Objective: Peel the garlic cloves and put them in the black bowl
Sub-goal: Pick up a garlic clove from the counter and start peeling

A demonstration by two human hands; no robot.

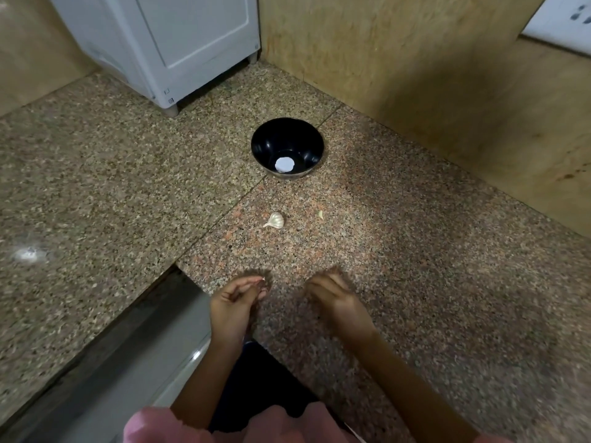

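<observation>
Locates black bowl upright on speckled bench, near wall; white appliance at rear left. Finds garlic piece and small clove lying between bowl and hands, touching neither. Reads left hand and right hand as curled, blurred; cannot tell whether either grips anything.

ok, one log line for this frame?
left hand: curled, hold unclear | right hand: curled, blurred | garlic bulb, small garlic piece: on counter | black bowl: no cloves seen

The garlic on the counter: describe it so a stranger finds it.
Start at the black bowl on the granite counter. Nearer the person lies the garlic: pale, ribbed, with a pointed stem, far bigger than the yellowish scrap beside it.
</observation>
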